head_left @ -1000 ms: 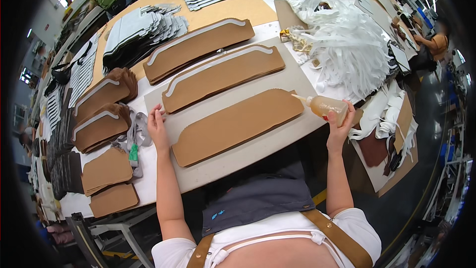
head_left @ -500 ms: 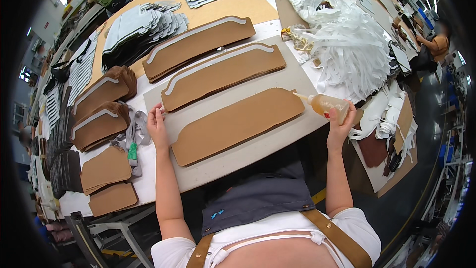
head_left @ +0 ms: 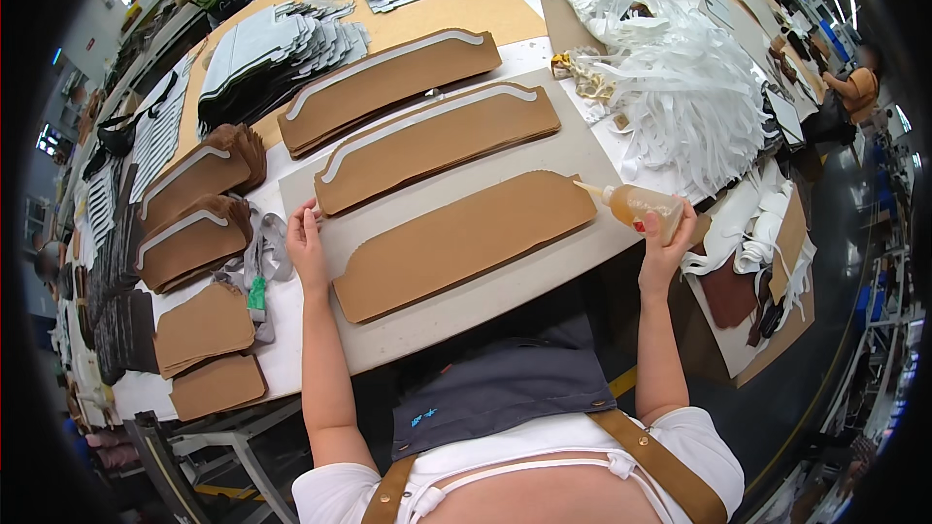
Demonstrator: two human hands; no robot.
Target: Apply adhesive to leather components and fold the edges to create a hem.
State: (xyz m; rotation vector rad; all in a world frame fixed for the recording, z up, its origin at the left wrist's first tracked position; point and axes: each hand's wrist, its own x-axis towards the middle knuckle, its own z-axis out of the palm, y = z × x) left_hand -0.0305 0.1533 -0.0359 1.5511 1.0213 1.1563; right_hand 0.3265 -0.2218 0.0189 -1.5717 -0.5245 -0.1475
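right hand grips translucent amber bottle, right of the long brown panel; left hand at its left, grip unclear!

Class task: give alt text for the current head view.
A person's right hand holds a squeeze bottle, nozzle by the right end of a plain brown panel; the left hand is beside a brown stack topped with a white strip.

On the table I see a panel by the near edge, two stacks behind, strips toward the right.
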